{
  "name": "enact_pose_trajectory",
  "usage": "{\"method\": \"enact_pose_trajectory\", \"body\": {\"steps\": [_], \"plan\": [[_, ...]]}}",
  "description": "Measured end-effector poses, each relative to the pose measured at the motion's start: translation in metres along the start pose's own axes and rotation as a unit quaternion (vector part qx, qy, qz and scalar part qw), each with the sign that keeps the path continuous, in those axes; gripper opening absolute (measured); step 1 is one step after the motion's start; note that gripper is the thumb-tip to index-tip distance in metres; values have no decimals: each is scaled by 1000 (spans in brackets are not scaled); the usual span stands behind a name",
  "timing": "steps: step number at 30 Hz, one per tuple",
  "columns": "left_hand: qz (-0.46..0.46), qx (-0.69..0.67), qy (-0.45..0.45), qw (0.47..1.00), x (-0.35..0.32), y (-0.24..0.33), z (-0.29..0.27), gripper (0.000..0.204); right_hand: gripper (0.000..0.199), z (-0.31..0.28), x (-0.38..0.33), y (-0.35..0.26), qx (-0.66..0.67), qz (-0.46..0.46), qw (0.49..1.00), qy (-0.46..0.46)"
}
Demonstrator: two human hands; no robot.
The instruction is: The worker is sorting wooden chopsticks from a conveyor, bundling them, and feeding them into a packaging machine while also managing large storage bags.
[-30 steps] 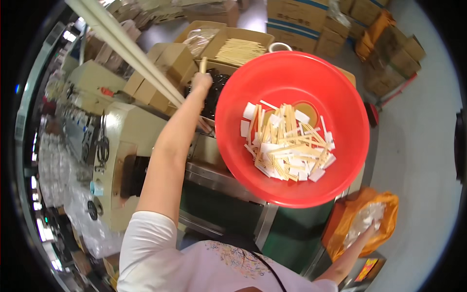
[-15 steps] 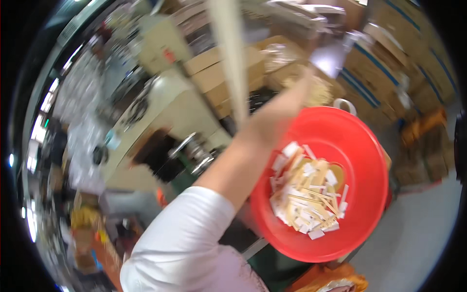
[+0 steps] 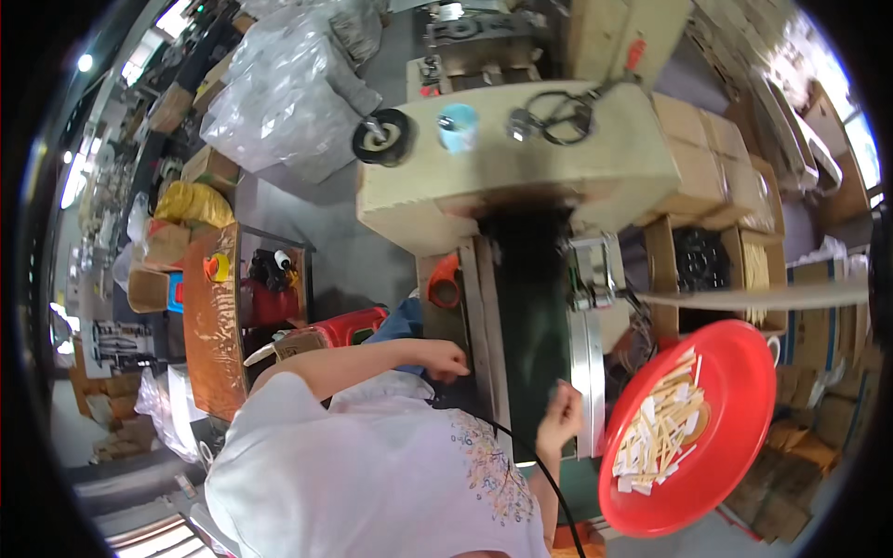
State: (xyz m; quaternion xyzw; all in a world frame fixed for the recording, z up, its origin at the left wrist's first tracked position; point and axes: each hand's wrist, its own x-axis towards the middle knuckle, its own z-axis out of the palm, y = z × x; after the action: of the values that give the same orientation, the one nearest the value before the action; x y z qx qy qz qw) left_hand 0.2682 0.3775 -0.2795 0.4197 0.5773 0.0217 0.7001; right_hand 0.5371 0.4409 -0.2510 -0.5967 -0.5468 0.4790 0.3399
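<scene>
The red basin [image 3: 737,405], with pale wooden sticks [image 3: 662,432] and white slips [image 3: 636,484] heaped inside, sat at the lower right of the frame, just beside the green belt [image 3: 532,358] running down the centre. Left of the belt, the left hand [image 3: 445,360] had its fingers curled inward, while the blurred right hand [image 3: 561,416] was partly closed above the belt, and whether either gripped anything could not be told. Farther out, a cream machine [image 3: 595,139] bearing a light-blue cup [image 3: 458,128] filled the top centre, with clear plastic bags [image 3: 284,102] at the upper left.
</scene>
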Motion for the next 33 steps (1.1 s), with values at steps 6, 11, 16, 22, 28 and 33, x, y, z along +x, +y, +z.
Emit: {"method": "enact_pose_trajectory", "body": {"steps": [6,11,16,22,28,33], "plan": [[-69,-63,160,983,-68,-135,-93,33,10,195,-13,-90,-78,-247,919,-296],[47,92,199,975,-50,-234,-206,33,14,367,-19,-112,-70,-134,894,-421],[36,-201,439,875,-130,-267,-327,24,17,517,6,-167,79,117,923,-359],[-38,-163,557,813,-176,-341,-459,22,16,651,72,-238,175,158,881,-410],[136,-130,497,847,-140,-234,-616,26,15,709,179,-263,178,123,930,-297],[229,102,451,857,-69,-130,-743,24,16,743,281,-284,224,91,957,-162]]}}
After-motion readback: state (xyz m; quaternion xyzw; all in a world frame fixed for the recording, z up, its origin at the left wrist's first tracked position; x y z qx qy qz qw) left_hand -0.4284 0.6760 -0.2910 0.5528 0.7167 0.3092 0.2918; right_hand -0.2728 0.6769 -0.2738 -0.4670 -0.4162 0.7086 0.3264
